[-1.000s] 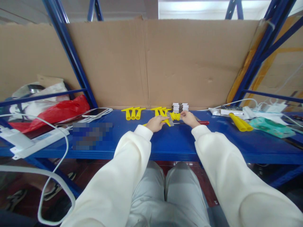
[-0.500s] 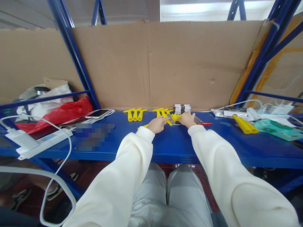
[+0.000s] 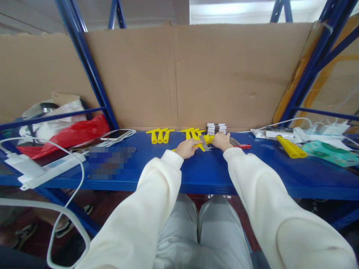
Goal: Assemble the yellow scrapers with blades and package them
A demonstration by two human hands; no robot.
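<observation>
My left hand (image 3: 188, 148) is closed around a yellow T-shaped handle (image 3: 200, 147), whose near end sticks out left of the palm. A flat grey metal blade (image 3: 204, 143) lies at the handle's far end, slanted between my two hands. My right hand (image 3: 221, 141) has its fingers curled at a cluster of small yellow pieces (image 3: 208, 139); whatever its fingertips grip is hidden. Behind the hands stands a stack of white and dark strips (image 3: 216, 128). More yellow T-shaped handles (image 3: 160, 136) lie in a row to the left.
A red-handled tool (image 3: 243, 146) lies right of my right hand. Two yellow tubes (image 3: 291, 148) and a green packet (image 3: 331, 153) are farther right. At left are a phone (image 3: 114, 135), a red bag (image 3: 81, 132) and a white power strip (image 3: 53, 168). Cardboard (image 3: 224, 74) walls the back.
The metal blade and the yellow handle in my left hand have shifted slightly to the right. Both hands stay almost in the same place.
</observation>
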